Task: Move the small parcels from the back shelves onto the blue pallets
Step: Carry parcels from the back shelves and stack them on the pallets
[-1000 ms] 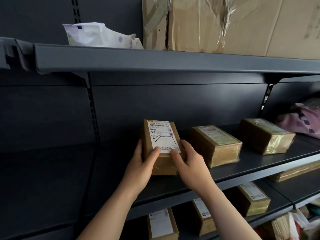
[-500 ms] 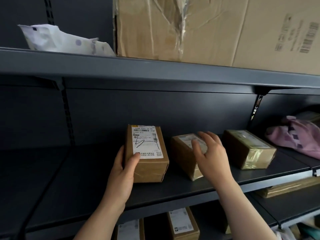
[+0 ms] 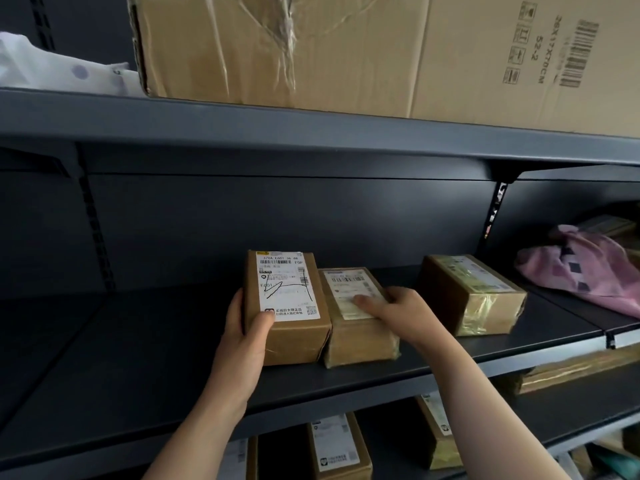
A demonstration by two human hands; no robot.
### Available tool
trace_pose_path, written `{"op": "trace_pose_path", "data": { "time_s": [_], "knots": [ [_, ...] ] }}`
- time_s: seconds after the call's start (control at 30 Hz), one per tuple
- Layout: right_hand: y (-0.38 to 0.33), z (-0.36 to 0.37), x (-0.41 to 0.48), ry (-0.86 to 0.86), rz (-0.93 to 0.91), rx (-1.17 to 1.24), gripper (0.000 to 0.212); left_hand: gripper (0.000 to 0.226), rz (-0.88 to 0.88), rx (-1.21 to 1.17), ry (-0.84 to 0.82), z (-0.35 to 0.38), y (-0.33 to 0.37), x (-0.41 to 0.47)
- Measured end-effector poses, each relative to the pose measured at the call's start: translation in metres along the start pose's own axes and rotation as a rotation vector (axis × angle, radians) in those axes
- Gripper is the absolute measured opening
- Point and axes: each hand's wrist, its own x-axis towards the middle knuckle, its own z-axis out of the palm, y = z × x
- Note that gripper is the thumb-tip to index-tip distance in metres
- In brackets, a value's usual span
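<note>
Three small brown parcels sit on the dark middle shelf. My left hand grips the left side of the labelled parcel, thumb on its white label. Pressed against that parcel's right side is the taped parcel, which my right hand holds from the right with the thumb across its top label. A third parcel, wrapped in yellowish tape, stands apart to the right, untouched. No blue pallet is in view.
A large cardboard box and a white bag lie on the upper shelf. A pink bag rests at the right. More parcels stand on the lower shelf, and a flat parcel lies below right.
My right hand left the labelled parcel, took the second parcel and slid it left until it touches the first. My left hand stays on the labelled parcel. The view shifted right.
</note>
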Motion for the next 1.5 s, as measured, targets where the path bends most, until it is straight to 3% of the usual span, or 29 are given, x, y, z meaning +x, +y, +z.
{"op": "trace_pose_path", "data": {
  "time_s": [0.17,0.33,0.8,1.0,1.1,1.3,1.5],
  "knots": [
    [0.011,0.012,-0.018,-0.014,-0.02,0.291,0.084,0.067,0.042,0.002,0.027,-0.003,0.008,-0.015],
    [0.014,0.017,-0.034,-0.077,-0.088,0.462,0.096,0.079,0.117,0.045,0.052,-0.012,0.019,-0.034],
    [-0.038,0.111,-0.068,-0.392,-0.315,0.615,0.098,0.067,0.163,0.001,0.321,-0.115,0.035,-0.09],
    [-0.076,0.175,-0.094,-0.631,-0.384,0.558,0.107,0.085,0.183,0.036,0.471,-0.186,0.041,-0.13],
    [-0.098,0.211,-0.115,-0.698,-0.413,0.555,0.102,0.086,0.193,0.043,0.567,-0.224,0.045,-0.156],
    [-0.148,0.295,-0.182,-0.83,-0.452,0.571,0.073,0.091,0.244,0.053,0.763,-0.306,0.065,-0.229],
    [-0.205,0.383,-0.278,-0.981,-0.507,0.601,0.064,0.069,0.244,0.066,1.012,-0.394,0.089,-0.317]
  ]
}}
